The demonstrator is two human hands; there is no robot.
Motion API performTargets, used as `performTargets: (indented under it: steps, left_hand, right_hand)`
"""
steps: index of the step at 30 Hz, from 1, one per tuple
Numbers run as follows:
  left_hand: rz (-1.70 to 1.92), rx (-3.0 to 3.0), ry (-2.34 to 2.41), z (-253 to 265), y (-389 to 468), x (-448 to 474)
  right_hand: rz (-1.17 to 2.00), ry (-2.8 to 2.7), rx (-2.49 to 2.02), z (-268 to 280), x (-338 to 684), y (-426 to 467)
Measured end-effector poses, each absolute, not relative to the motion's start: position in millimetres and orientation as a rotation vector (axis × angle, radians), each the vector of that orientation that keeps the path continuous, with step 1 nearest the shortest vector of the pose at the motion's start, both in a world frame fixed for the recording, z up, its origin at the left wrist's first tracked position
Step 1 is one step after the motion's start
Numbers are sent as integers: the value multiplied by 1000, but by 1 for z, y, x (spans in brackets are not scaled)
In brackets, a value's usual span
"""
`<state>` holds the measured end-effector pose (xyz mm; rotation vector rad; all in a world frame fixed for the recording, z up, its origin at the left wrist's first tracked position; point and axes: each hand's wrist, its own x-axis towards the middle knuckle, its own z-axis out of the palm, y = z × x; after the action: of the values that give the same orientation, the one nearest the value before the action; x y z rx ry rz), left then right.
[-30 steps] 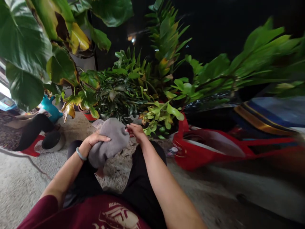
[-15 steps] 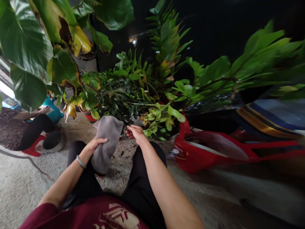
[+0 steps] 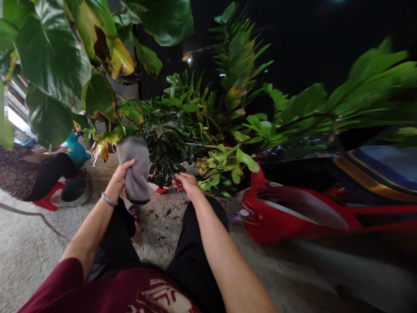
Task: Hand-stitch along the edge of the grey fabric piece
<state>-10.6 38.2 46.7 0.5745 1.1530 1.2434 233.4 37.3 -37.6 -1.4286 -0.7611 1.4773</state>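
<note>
My left hand (image 3: 122, 174) grips a grey cloth (image 3: 137, 174), thumb lying over its front, the cloth hanging down in folds. A grey bangle is on that wrist. Right of the cloth, my right hand (image 3: 186, 183) has its fingers curled in a pinch on a dark leaf (image 3: 177, 168) at the lower edge of a dark-leaved plant (image 3: 166, 150); the fingertips partly cover it. The cloth is apart from my right hand. Just below the plant, part of a red and white pot (image 3: 160, 190) shows.
Large green and yellowing leaves (image 3: 54, 65) overhang at upper left. At left, a person (image 3: 19, 174) sits on a red stool (image 3: 48, 198) near a grey pot (image 3: 75, 192). A red bag-like container (image 3: 260, 221) stands at right. Lighter green sprigs (image 3: 228, 163) hang near my right hand.
My left hand has moved left and up with the cloth, away from my right hand, uncovering the pot and a foot below. My right hand stays by the dark leaves.
</note>
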Motion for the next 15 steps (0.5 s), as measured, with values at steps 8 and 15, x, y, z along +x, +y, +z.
performTargets:
  steps: [8, 15]
  left_hand:
    - [1029, 665, 1109, 13, -31, -27]
    - [1455, 648, 1040, 86, 64, -23]
  right_hand:
    - [1505, -726, -1427, -41, 242, 39]
    - [1502, -741, -1427, -38, 233, 38]
